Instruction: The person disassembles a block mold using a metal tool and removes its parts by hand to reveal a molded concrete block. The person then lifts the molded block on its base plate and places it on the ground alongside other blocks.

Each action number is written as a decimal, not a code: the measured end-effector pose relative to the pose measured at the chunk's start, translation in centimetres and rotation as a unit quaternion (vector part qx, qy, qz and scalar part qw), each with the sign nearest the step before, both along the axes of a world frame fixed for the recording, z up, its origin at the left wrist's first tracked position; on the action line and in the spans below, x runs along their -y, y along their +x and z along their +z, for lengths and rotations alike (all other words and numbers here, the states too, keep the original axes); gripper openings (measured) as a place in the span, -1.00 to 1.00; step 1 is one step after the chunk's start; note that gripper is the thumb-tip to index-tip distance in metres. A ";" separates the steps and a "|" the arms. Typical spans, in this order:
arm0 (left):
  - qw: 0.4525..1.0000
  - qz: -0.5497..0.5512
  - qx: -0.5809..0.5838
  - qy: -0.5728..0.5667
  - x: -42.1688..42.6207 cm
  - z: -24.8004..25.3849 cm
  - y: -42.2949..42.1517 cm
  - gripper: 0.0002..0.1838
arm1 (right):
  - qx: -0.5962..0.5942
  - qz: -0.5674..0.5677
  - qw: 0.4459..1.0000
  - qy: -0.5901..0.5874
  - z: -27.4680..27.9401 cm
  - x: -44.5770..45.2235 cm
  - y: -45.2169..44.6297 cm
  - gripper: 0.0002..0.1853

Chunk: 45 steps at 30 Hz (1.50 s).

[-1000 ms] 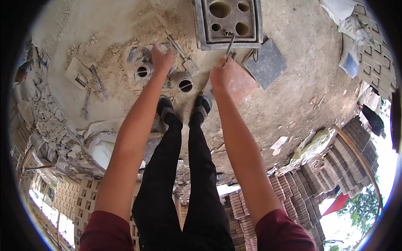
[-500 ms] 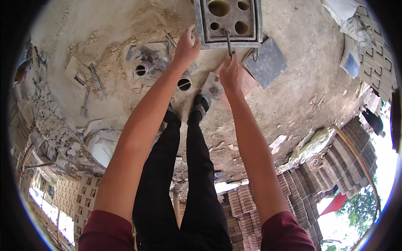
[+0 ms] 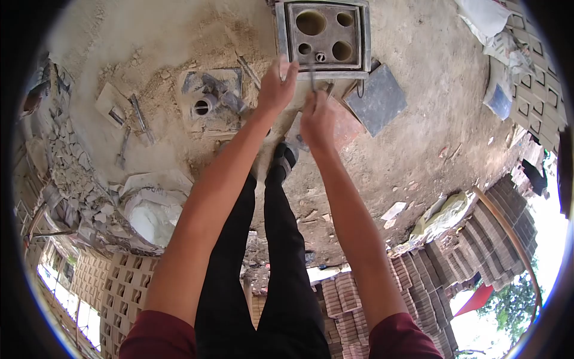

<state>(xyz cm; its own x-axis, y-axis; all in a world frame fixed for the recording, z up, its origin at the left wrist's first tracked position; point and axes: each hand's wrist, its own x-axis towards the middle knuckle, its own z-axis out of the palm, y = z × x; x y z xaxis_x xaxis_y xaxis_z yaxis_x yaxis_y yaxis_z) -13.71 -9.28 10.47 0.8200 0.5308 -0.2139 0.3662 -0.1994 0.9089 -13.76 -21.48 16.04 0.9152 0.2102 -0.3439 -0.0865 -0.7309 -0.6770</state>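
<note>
Grey rubble heap (image 3: 78, 170), all broken chunks, low on the ground. Above and to the right of the heap, a pale flat board (image 3: 107, 97) and a small long-handled tool (image 3: 124, 146), near each other. Below the heap, stacked cream blocks (image 3: 122, 290) with openings. Well to the heap's right, crumpled pale sheeting (image 3: 442, 218), a curved pole (image 3: 508, 225) and something red (image 3: 476, 299).

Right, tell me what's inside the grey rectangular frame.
Inside the frame sits a plate with four round openings and a small round fitting near its edge. What lies beneath the plate is covered, and the openings' depth can't be told.
</note>
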 end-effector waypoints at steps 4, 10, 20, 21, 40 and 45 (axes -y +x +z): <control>0.878 0.087 -0.004 -0.472 -0.3 0.7 -0.4 -0.45 | 0.029 0.073 0.996 0.045 -0.2 -0.3 -1.1 -0.74; 0.902 0.203 -0.021 -0.381 -3.5 0.7 2.3 -0.67 | 0.201 0.075 0.976 0.019 -3.9 1.8 7.1 -0.66; 0.998 -0.030 -0.005 0.063 -6.6 -3.4 5.9 -0.50 | 0.184 0.373 0.856 -0.306 -5.8 0.1 14.8 -0.31; 0.991 -0.056 0.017 0.119 -6.5 -3.6 6.2 -0.47 | 0.199 0.371 0.854 -0.307 -6.4 0.4 15.3 -0.31; 0.958 -0.018 0.194 0.212 -3.8 -8.4 6.2 -0.69 | 0.231 0.370 0.842 -0.317 -6.8 -0.6 12.6 -0.25; 0.950 -0.020 0.207 0.233 -3.3 -8.1 5.9 -0.63 | 0.329 0.327 0.861 -0.207 -9.8 1.0 14.0 -0.27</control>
